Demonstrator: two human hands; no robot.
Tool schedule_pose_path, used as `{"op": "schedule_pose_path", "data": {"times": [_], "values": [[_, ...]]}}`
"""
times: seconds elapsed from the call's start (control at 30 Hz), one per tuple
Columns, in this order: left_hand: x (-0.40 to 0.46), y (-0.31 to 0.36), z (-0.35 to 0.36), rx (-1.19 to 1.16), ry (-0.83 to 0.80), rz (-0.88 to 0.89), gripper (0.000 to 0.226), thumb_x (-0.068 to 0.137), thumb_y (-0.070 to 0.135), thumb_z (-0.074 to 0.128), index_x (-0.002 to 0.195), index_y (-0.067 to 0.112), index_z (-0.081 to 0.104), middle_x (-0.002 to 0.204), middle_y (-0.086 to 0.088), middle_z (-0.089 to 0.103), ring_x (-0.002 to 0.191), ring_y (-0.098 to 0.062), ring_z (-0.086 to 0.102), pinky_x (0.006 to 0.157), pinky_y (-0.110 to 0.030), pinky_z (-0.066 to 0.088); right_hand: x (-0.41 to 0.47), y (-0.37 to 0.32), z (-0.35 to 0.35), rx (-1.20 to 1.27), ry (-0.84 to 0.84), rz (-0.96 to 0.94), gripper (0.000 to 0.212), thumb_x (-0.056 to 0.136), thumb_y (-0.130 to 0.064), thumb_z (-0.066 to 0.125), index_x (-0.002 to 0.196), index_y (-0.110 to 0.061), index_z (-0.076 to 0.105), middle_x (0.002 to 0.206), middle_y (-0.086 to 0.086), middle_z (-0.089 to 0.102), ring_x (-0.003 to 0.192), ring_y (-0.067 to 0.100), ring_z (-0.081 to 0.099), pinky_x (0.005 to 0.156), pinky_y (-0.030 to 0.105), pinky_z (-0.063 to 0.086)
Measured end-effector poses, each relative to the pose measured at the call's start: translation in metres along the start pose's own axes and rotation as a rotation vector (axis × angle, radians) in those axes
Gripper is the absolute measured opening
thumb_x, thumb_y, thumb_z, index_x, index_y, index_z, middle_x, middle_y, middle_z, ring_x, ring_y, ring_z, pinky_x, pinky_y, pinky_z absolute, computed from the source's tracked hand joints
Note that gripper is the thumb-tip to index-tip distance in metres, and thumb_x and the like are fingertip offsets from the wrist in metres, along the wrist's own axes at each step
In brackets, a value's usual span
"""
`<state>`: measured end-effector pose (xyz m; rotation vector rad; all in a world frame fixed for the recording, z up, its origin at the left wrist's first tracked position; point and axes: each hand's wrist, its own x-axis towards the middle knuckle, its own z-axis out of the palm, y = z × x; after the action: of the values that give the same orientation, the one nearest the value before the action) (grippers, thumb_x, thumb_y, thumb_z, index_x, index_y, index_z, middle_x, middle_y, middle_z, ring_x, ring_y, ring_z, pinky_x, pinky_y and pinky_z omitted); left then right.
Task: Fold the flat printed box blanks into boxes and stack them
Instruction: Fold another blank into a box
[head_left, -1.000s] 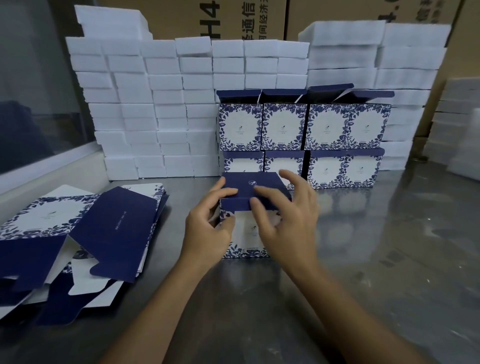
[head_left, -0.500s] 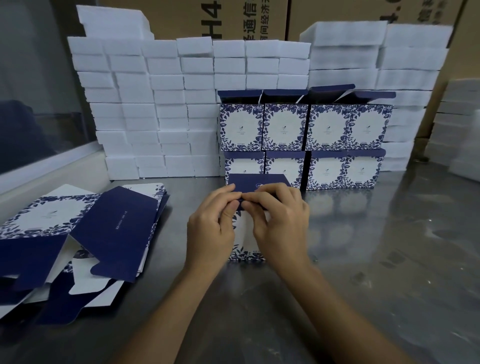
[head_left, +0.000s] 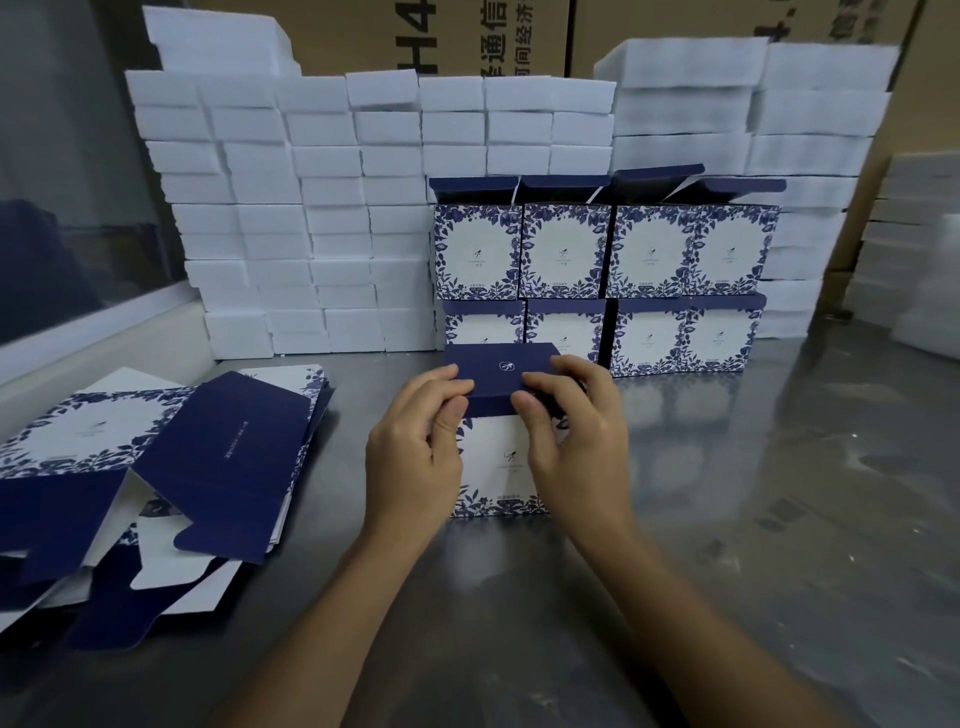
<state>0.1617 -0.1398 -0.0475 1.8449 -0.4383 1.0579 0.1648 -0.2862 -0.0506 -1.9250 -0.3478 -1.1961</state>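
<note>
i have the upright printed card box, white face with a blue leaf border and a navy lid, standing on the grey, shiny metal table directly in front of me, and i'll place everything from it. my left hand pinches the lid's front left edge, thumb below and fingers on top, closed onto the card. my right hand does the same at the front right edge, fingers curled over the lid corner. the lid looks nearly flat, so i judge the step in hand to be tucking the flap shut.

i expect this box to be very light and hollow: thin card that holds along its creases but dents if squeezed on a panel. the print looks smooth, perhaps a little slick. i'd hold it by the vertical corners or the two side walls, low down, with light pressure, and press the lid only along its front fold.

just behind the box stands the two-tier stack of folded blue-and-white boxes, top lids still open. behind that rises a wall of white foam blocks. well to the left of the box lies the loose pile of flat navy and white box blanks; those should bend easily, so i'd lift one by an edge.
</note>
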Motion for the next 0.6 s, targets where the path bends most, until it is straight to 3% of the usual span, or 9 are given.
{"op": "schedule_pose_path", "data": {"times": [0.13,0.3,0.37,0.5,0.6], "values": [[0.001,0.000,-0.001,0.011,0.009,-0.006,0.021,0.097,0.013,0.053,0.107,0.010,0.072,0.120,0.000,0.066,0.107,-0.001,0.057,0.079,-0.041,0.056,0.004,0.001,-0.003,0.087,-0.020,0.074,0.012,0.094,-0.013,0.068,0.102,-0.007,0.075,0.121,0.008,0.062,0.107,0.008,0.057,0.090,0.013,0.045],[0.001,0.000,-0.001,0.016,0.005,-0.013,0.024,0.096,0.019,0.051,0.107,0.011,0.071,0.121,0.000,0.065,0.107,-0.002,0.057,0.080,-0.039,0.056,0.006,0.006,-0.003,0.150,-0.011,0.147,0.009,0.092,-0.018,0.072,0.099,-0.014,0.070,0.112,-0.011,0.066,0.095,-0.009,0.060,0.082,0.015,0.050],[0.001,-0.001,-0.002,0.017,0.009,-0.026,0.025,0.097,0.019,0.051,0.108,0.011,0.071,0.122,0.000,0.065,0.107,-0.005,0.058,0.076,-0.042,0.057,0.005,0.010,-0.003,0.188,0.009,0.179,0.008,0.094,-0.018,0.070,0.102,-0.017,0.069,0.114,-0.014,0.065,0.096,-0.007,0.063,0.086,0.017,0.052],[0.001,-0.002,-0.004,0.026,0.011,-0.033,0.024,0.097,0.019,0.051,0.109,0.011,0.071,0.124,0.000,0.064,0.110,-0.009,0.059,0.077,-0.045,0.057,0.007,0.011,-0.004,0.264,-0.004,0.227,0.019,0.096,-0.009,0.065,0.095,-0.028,0.066,0.112,-0.016,0.066,0.099,0.011,0.070,0.087,0.036,0.059],[-0.001,-0.001,-0.003,0.040,0.012,-0.034,0.023,0.099,0.017,0.052,0.112,0.011,0.070,0.126,-0.001,0.062,0.111,-0.007,0.056,0.078,-0.044,0.057,0.009,0.011,-0.004,0.249,0.028,0.190,0.016,0.094,-0.006,0.066,0.090,-0.021,0.068,0.108,-0.013,0.064,0.095,0.012,0.067,0.081,0.041,0.058]]}}
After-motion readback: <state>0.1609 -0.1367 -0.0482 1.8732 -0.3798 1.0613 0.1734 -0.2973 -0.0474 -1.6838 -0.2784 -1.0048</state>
